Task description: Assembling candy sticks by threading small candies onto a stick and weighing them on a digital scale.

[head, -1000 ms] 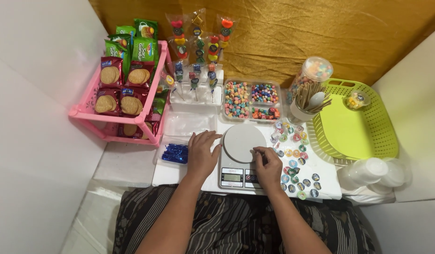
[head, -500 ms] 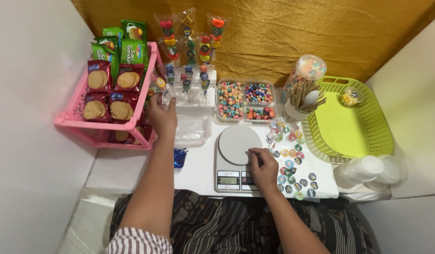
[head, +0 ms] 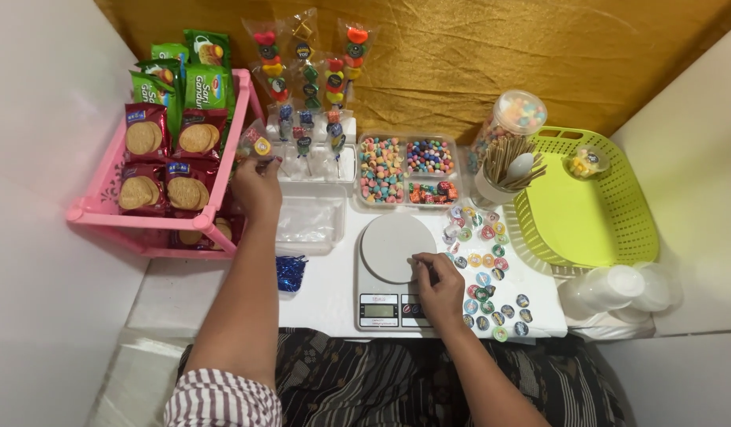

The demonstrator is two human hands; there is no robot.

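Moved: left hand (head: 257,186) reached further from scale toward pink rack (head: 104,207), fingers pinching a small clear wrapped sweet (head: 259,145).
Right hand (head: 439,282): loosely curled, empty, resting on white scale (head: 391,271).
Packages: red and green biscuit packs (head: 169,126) in rack.
Surface: white table (head: 326,289), gold cloth (head: 476,55) behind.

The left hand (head: 257,188) is seen from the back; its fingertips are hidden, so the grip on the small wrapped candy (head: 257,145) just beyond it cannot be confirmed. The pink rack (head: 104,213) beside this hand hides the lower biscuit packs (head: 193,236) behind its front rail. The right hand (head: 440,286) covers the near right corner of the kitchen scale (head: 389,273); its fingertips curl under and cannot be seen. The scale display is too small to make out. The round stickers (head: 484,281) right of this hand are too small to distinguish. The clear cups (head: 618,286) further right are blurred.
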